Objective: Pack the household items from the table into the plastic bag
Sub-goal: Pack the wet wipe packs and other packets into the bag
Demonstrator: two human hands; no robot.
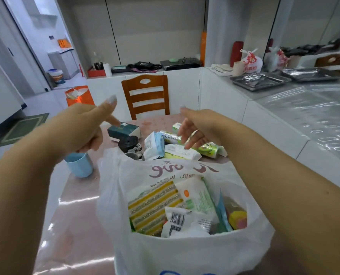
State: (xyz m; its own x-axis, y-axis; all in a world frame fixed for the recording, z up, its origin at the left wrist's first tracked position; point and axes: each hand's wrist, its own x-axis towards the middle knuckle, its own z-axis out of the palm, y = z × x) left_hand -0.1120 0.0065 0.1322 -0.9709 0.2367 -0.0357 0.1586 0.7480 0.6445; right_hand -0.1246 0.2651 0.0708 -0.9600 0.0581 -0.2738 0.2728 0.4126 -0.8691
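The white plastic bag (185, 253) stands open on the table's near side. Inside lie a yellow striped sponge pack (151, 207), white packets and a colourful item. Beyond the bag lie a teal box (123, 132), a black roll (128, 142), a white and blue pouch (153, 145), a white wipes pack (182, 151) and a long green roll package (206, 148). A blue cup (80, 164) stands to the left. My left hand (88, 126) hovers above the cup, thumb up, index finger towards the teal box, holding nothing. My right hand (197, 130) hangs over the roll package with spread fingers.
The pink glossy table (72, 219) has a wooden chair (145, 96) at its far side. An orange bag (80, 96) sits on the floor at the left. A white counter on the right carries metal trays (258, 81) and a tied plastic bag (251, 61).
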